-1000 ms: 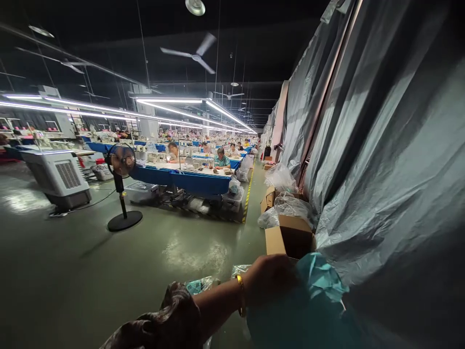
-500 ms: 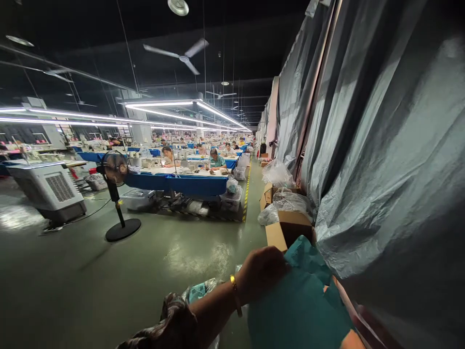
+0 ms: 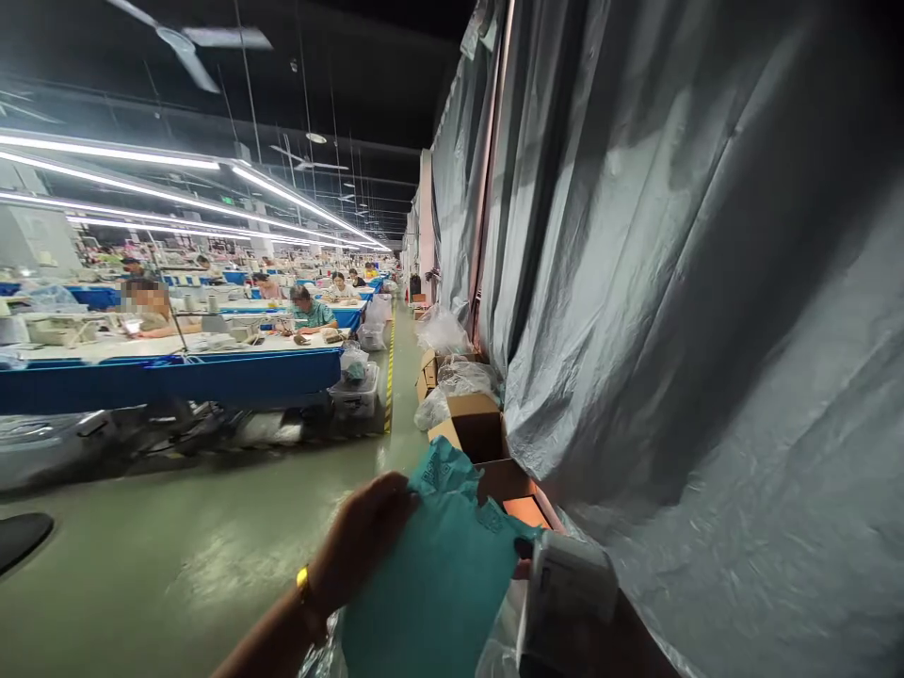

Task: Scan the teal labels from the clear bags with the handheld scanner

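Observation:
A thin teal sheet [image 3: 438, 584], crumpled at the top with faint dark printing, is held up in front of me. My left hand [image 3: 371, 532], with a gold bracelet at the wrist, is closed on its upper left edge. At the right edge of the sheet a bit of my right hand [image 3: 523, 569] shows, its fingertips pressed at the sheet's corner. A pale grey box-shaped object [image 3: 569, 584] covers most of that hand; its kind cannot be made out. Clear plastic lies below the sheet.
Open cardboard boxes [image 3: 476, 424] and clear plastic bags [image 3: 462, 377] line the foot of the silver-grey curtain [image 3: 636, 282] on my right. To the left, people sit at sewing tables with a blue cloth front [image 3: 176, 377]. A yellow-black floor strip [image 3: 390, 377] edges the aisle.
My view has swung to the right. The teal sheet and my left hand now appear further left. My right hand and the pale grey box-shaped object have come into view beside the sheet.

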Available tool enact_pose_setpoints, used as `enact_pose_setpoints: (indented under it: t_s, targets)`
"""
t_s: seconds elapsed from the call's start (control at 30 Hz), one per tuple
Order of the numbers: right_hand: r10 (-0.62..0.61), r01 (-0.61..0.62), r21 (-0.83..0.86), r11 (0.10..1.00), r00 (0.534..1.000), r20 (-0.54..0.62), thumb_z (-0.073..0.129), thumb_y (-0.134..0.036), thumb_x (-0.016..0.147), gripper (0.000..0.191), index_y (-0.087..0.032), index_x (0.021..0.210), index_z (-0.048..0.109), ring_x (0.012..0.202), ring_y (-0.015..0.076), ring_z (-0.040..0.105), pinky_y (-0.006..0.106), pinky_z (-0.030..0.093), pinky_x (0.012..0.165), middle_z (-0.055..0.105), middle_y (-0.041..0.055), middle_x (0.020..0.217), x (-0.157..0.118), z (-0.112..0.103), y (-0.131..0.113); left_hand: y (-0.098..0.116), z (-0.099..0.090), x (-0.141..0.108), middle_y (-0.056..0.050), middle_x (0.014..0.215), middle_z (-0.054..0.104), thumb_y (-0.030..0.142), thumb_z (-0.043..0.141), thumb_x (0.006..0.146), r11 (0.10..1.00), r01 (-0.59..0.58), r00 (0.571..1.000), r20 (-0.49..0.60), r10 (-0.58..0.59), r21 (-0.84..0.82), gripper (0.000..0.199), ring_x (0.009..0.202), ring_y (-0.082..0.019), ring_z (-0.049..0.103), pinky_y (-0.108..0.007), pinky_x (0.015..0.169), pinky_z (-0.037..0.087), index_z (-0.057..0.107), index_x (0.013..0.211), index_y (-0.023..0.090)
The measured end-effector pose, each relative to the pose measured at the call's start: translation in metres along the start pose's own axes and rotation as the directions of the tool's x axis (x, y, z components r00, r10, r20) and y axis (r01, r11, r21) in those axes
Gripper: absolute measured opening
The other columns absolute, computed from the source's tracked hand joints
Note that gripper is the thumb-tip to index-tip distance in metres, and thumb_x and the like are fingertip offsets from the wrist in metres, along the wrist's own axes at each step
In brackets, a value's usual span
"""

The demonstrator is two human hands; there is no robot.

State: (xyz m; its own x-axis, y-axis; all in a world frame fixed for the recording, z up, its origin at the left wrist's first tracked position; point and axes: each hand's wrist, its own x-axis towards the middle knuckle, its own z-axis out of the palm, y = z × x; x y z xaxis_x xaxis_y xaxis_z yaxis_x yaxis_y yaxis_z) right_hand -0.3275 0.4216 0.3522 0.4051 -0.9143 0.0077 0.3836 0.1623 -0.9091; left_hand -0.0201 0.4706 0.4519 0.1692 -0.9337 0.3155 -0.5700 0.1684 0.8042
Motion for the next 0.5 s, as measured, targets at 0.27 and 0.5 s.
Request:
enact_pose_setpoints:
  t_s: [0.27,0.5]
  targets:
    - [-0.026,0.025,-0.006,1.000,0.995,-0.093,0.085,-0.034,0.079,0.038,-0.024,0.112,0.070,0.083,0.0303,0.074,0.048,0.063,0.070,0.074,0.0081,0.092,-0.013,0.015,0.006,-0.017,0.015,0.002,0.004,0.066,0.043,0.047,0.055,0.091,0.999,-0.031,0.999,-0.016,0.031,-0.031,0.035,0.063,-0.013,0.036,-0.024,0.058,0.034,0.046,0.070,0.021]
    - [-0.085,0.079,-0.047,0.996,0.987,-0.137,0.068,-0.041,0.098,0.035,-0.017,0.123,0.064,0.083,0.0194,0.070,0.035,0.062,0.068,0.070,0.0058,0.104,-0.020,0.025,-0.004,-0.020,0.005,0.005,0.001,0.076,0.051,0.041,0.065,0.089,0.982,-0.058,0.996,0.057,0.069,-0.179,0.032,0.071,-0.014,0.042,-0.024,0.067,0.036,0.054,0.069,0.018]
